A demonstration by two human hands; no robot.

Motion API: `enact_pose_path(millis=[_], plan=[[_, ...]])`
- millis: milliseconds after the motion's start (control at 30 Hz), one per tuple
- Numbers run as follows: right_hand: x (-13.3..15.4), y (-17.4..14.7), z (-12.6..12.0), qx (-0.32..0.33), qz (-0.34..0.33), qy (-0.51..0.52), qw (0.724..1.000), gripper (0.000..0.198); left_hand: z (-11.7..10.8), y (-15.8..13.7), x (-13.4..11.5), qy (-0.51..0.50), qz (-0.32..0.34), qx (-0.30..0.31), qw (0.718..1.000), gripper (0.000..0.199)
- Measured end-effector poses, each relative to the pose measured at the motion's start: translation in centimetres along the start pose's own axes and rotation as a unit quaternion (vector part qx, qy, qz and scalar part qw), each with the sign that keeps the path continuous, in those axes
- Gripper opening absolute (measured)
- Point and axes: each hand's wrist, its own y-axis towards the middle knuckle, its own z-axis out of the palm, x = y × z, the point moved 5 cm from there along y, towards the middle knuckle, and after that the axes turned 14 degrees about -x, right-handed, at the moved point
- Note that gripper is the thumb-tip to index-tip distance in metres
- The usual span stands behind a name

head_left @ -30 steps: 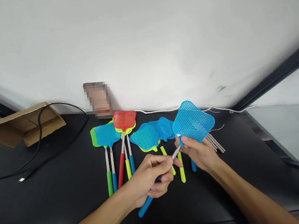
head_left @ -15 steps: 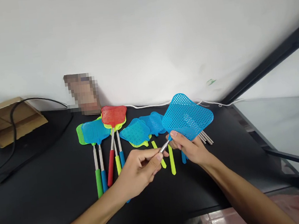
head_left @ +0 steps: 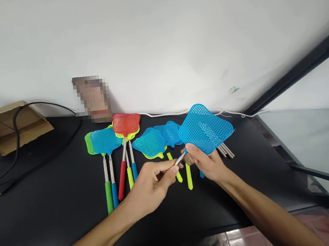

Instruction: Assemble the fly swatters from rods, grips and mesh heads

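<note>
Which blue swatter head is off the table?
The rightmost head, held at its base by the right hand; the other blue heads lie on the table.

Black tabletop point(head_left: 45, 221) against white wall point(head_left: 157, 53)
A dark bar point(head_left: 297, 70) slants between two and three o'clock; shiny reddish floor point(head_left: 247, 242) catches light at five.

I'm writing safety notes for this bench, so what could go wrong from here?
The left hand holds the metal shaft near its end, so it might slip or twist while the right hand grips the blue swatter head at its neck. A lowered hand could knock the yellow handles on the table. The loose metal rods might roll if bumped.
</note>
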Motion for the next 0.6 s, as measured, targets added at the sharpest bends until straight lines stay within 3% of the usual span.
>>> enact_pose_path(millis=[233,333,433,500,600], plan=[[-0.2,0.0,0.4,-0.022,0.023,-0.013,0.999,0.045,-0.3,0.1,0.0,0.069,0.040,-0.046,0.996,0.036],[-0.1,0.3,0.0,-0.052,0.036,-0.025,0.998,0.047,0.3,0.1,0.7,-0.007,-0.032,-0.021,0.999,0.036],[-0.3,0.5,0.0,-0.031,0.078,-0.004,0.996,0.050,0.5,0.2,1.1,-0.117,-0.129,-0.003,0.985,0.032],[-0.5,0.6,0.0,-0.011,0.097,0.000,0.995,0.050,-0.3,0.7,0.9,-0.158,-0.148,-0.034,0.976,0.032],[-0.8,0.6,-0.2,-0.022,0.107,-0.004,0.994,0.048,-3.4,1.8,0.3,-0.113,-0.104,-0.122,0.981,0.031]])
